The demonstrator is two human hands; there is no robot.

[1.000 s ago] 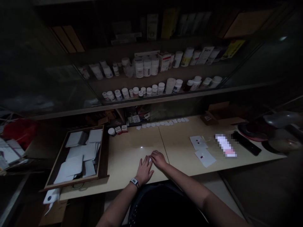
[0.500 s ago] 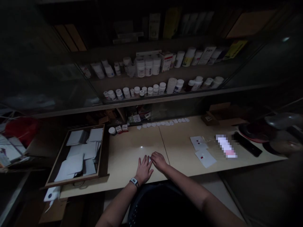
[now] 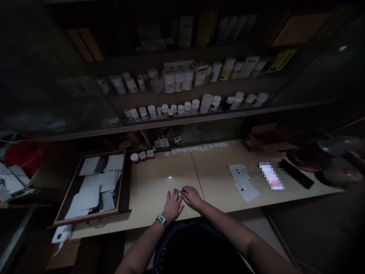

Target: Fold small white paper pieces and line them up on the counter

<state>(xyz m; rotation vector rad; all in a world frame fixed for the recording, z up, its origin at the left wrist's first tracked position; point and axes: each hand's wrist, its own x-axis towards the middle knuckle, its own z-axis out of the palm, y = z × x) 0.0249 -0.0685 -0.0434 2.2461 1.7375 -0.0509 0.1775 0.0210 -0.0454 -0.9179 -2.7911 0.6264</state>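
Observation:
My left hand (image 3: 172, 205) lies palm down on the pale counter, fingers spread, with a watch on the wrist. Its fingertips rest against a small white folded paper (image 3: 180, 193), mostly hidden between the hands. From the right, my right hand (image 3: 191, 197) has its bent fingers closed at the paper's edge. Farther right lie two flat white paper sheets. One sheet (image 3: 251, 193) bears a small red item, and the other sheet (image 3: 235, 168) has small dark ones. Along the counter's back runs a row of small folded white papers (image 3: 203, 148).
An open wooden drawer (image 3: 120, 182) of white paper stacks sits at left. Near the back stand a white-capped jar (image 3: 135, 158) and small boxes (image 3: 146, 154). A black phone (image 3: 299, 174) and open carton (image 3: 265, 140) are at right. Shelves of bottles (image 3: 178, 80) rise behind.
My right hand's fingers have shifted slightly over the folded paper, and a little more of the paper shows between the hands. My left hand stays in nearly the same place.

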